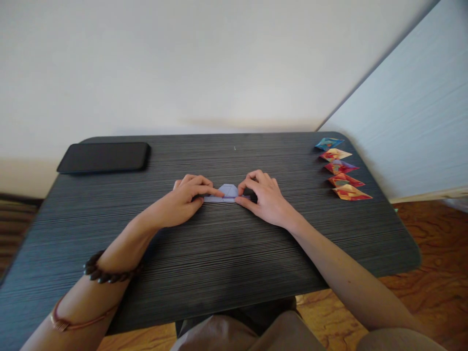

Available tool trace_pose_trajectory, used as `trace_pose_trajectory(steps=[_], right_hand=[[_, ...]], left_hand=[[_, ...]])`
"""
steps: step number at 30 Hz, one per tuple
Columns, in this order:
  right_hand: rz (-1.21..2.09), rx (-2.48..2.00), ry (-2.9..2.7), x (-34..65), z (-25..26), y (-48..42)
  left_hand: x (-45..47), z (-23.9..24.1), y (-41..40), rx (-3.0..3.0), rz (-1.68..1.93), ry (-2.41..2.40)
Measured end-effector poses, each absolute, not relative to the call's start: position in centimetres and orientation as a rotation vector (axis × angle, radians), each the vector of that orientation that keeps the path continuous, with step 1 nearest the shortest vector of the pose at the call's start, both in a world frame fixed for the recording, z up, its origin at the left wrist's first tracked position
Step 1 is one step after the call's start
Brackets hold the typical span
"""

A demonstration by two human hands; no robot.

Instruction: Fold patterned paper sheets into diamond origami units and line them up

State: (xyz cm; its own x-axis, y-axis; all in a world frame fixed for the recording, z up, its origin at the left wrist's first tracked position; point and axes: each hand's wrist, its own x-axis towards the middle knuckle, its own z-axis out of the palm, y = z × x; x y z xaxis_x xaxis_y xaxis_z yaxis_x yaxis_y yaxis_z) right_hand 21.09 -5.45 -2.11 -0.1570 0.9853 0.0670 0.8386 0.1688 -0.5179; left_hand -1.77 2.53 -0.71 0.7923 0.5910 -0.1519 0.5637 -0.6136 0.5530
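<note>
A small pale lavender piece of folded paper (pixel 228 190) lies on the dark table between my hands. It has a raised, angled middle and a narrow strip along its near edge, with crease lines showing. My left hand (pixel 186 197) presses on its left part, the index finger stretched over the paper and the thumb at the near edge. My right hand (pixel 262 196) pinches the right part between thumb and index finger. Part of the paper's right end is hidden by the right fingers.
Several colourful folded paper pieces (pixel 338 168) stand in a row at the table's right side. A black phone-like slab (pixel 104 157) lies at the back left. A tiny white scrap (pixel 234 148) lies behind the hands. The wall borders the table's (pixel 204 273) far edge.
</note>
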Motion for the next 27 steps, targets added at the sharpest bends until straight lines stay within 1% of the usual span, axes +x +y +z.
trace_pose_trajectory(steps=[5, 10, 20, 27], right_hand=[[0.386, -1.712, -2.048, 20.8, -2.8, -5.6], [0.312, -1.712, -2.023, 20.4, -3.2, -5.5], [0.482, -1.503, -2.064, 21.0, -2.5, -5.7], [0.478, -1.505, -2.03, 20.8, -2.5, -5.8]], left_hand=[[-1.6, -1.4, 1.7, 2.394, 0.255, 0.935], [-0.8, -2.2, 0.5, 2.529, 0.406, 1.05], [-1.1, -2.2, 0.6, 2.399, 0.527, 1.024], [-1.2, -1.9, 0.8, 2.4, 0.542, 0.877]])
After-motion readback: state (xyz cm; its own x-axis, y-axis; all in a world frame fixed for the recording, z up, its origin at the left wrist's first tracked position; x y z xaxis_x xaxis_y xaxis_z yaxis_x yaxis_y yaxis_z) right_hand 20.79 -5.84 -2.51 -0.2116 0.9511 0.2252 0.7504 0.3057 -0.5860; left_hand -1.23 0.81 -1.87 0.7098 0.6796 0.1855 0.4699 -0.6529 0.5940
